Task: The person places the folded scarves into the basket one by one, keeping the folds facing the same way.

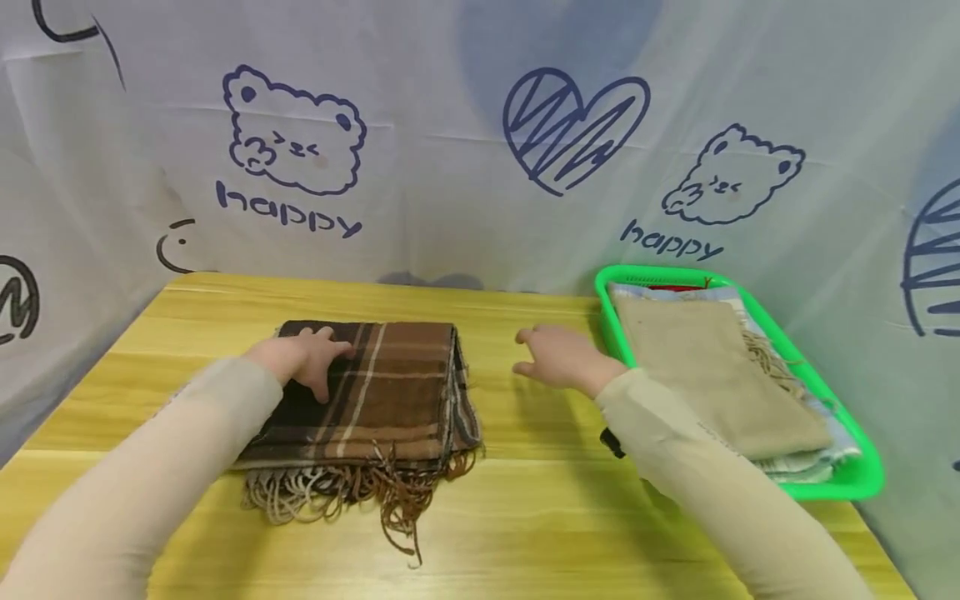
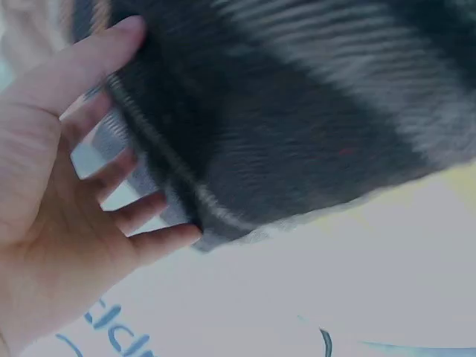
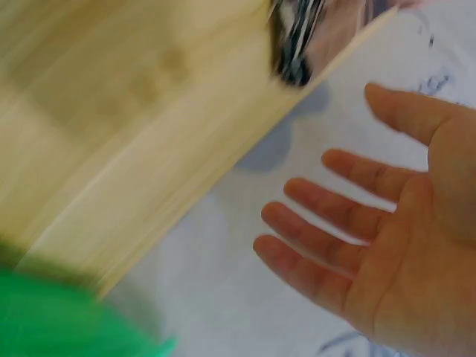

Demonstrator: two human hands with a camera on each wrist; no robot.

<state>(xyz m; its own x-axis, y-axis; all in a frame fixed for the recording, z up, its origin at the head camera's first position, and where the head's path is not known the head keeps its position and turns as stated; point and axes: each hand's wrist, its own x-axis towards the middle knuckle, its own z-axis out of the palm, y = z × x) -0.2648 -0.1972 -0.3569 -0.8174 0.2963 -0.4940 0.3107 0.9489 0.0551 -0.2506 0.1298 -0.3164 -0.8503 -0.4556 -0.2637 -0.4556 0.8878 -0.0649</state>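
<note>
A brown and black plaid scarf (image 1: 405, 383) lies folded on the table, its twisted fringe (image 1: 397, 492) spread toward the front edge. Over the scarf's dark left part is my left hand (image 1: 307, 358), fingers spread; in the left wrist view the fingers (image 2: 171, 242) lie at the edge of the dark cloth without curling round it. My right hand (image 1: 562, 358) hangs above the table between scarf and basket, holding nothing. Its fingers (image 3: 320, 264) are apart and relaxed in the right wrist view.
At the right stands a green plastic basket (image 1: 862, 475) holding a folded beige cloth (image 1: 697, 367) and other folded textiles. A white curtain (image 1: 442, 167) with drawn bears and hearts hangs behind the wooden table (image 1: 540, 533).
</note>
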